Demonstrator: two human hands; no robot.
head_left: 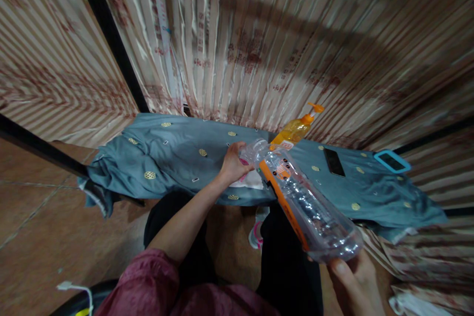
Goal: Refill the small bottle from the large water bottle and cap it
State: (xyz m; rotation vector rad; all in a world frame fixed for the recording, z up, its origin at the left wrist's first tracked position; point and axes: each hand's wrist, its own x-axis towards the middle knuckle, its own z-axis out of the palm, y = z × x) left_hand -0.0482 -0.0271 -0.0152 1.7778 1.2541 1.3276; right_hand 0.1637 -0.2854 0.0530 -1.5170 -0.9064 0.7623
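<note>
A large clear plastic bottle (314, 207) with an orange label lies tilted across the front of the covered table. My right hand (357, 281) grips its base, the thumb against the lower end. At the bottle's narrow clear top, my left hand (234, 164) is closed around the neck end; its fingertips are partly hidden. Beneath that hand, a white flat piece with pink print (250, 178) rests on the cloth, partly covered by hand and bottle. Just behind the bottle's top stands an orange pump bottle (294, 131) holding yellow-orange liquid.
A grey-blue patterned cloth (181, 158) covers the narrow table. To the right lie a black phone (334, 162) and a light-blue framed device (392, 161). Striped curtains (240, 44) hang close behind, with dark poles (111, 34) at the left.
</note>
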